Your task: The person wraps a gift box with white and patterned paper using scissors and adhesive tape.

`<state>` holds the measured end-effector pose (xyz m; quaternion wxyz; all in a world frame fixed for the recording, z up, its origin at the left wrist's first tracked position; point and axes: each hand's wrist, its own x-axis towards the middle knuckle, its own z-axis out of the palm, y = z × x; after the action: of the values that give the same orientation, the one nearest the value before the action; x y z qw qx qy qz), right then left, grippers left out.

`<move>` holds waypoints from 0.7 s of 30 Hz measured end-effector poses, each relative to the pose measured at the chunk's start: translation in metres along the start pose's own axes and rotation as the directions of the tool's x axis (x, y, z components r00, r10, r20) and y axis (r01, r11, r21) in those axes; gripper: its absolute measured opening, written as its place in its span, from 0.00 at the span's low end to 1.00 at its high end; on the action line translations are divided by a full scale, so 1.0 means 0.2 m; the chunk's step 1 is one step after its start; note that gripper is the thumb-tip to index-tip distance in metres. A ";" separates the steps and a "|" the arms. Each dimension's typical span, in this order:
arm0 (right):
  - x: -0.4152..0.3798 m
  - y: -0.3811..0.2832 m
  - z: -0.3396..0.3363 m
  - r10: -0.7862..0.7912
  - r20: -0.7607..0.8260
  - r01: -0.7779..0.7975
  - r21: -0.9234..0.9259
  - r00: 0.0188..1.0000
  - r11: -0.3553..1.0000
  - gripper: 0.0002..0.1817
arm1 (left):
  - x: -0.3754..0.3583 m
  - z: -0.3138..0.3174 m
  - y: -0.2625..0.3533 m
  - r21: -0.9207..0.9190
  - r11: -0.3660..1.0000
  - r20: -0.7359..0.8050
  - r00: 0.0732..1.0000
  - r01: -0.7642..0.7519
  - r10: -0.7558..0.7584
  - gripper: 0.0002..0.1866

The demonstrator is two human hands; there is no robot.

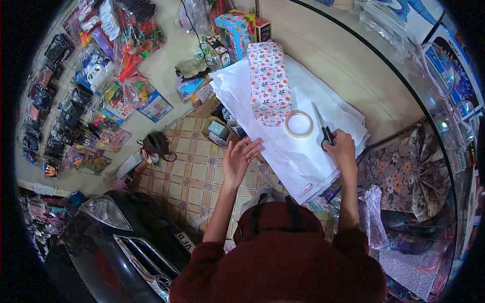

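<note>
In the head view my right hand (340, 148) has its fingers on the dark handles of a pair of scissors (327, 134). Their blades point away from me over a stack of white paper sheets (316, 164). My left hand (241, 160) is open and holds nothing, palm turned up and fingers spread at the left edge of the paper. On the sheets lies a box-shaped parcel in floral wrapping paper (270, 83). A roll of tape (299, 124) lies flat between the parcel and the scissors.
A glass-edged counter (389, 63) curves along the right, with floral cloth (399, 169) below it. Toy boxes (236, 34) stand behind the paper. Packaged goods hang on the left wall (174, 118). A black toy car (116, 242) stands at lower left on the checked floor (189, 156).
</note>
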<state>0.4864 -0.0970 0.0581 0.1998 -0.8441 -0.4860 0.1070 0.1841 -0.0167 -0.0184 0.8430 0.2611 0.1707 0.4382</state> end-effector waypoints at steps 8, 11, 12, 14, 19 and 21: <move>-0.13 -0.06 0.15 -0.520 0.232 -0.060 0.943 0.822 0.326 0.21 | 0.00 0.00 -0.02 -0.024 1.000 -0.020 1.000 -0.015 0.014 0.32; -0.23 -0.08 0.23 -0.618 0.528 -0.631 0.773 0.582 0.067 0.23 | 0.00 0.02 -0.02 -0.040 0.999 -0.015 1.000 -0.020 0.020 0.30; -0.24 -0.09 0.25 -0.653 0.555 -0.613 0.771 0.516 0.172 0.25 | 0.00 0.03 -0.02 -0.044 0.999 -0.021 0.999 -0.025 0.024 0.30; -0.25 -0.10 0.25 -0.661 0.576 -0.530 0.792 0.481 0.305 0.30 | 0.00 0.04 -0.03 -0.053 0.998 -0.035 0.999 -0.034 0.032 0.30; -0.25 -0.10 0.28 -0.589 0.694 -0.484 0.716 0.413 0.504 0.32 | 0.00 0.03 -0.04 -0.083 0.996 -0.008 0.999 -0.041 0.040 0.30; -0.25 -0.11 0.30 -0.553 0.723 -0.500 0.688 0.415 0.526 0.31 | 0.00 0.05 -0.04 -0.077 0.996 -0.009 0.999 -0.052 0.051 0.30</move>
<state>0.4217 -0.1154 0.0130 0.2871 -0.4145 -0.4056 0.7624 0.1934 -0.0236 -0.0155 0.8403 0.2310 0.1499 0.4670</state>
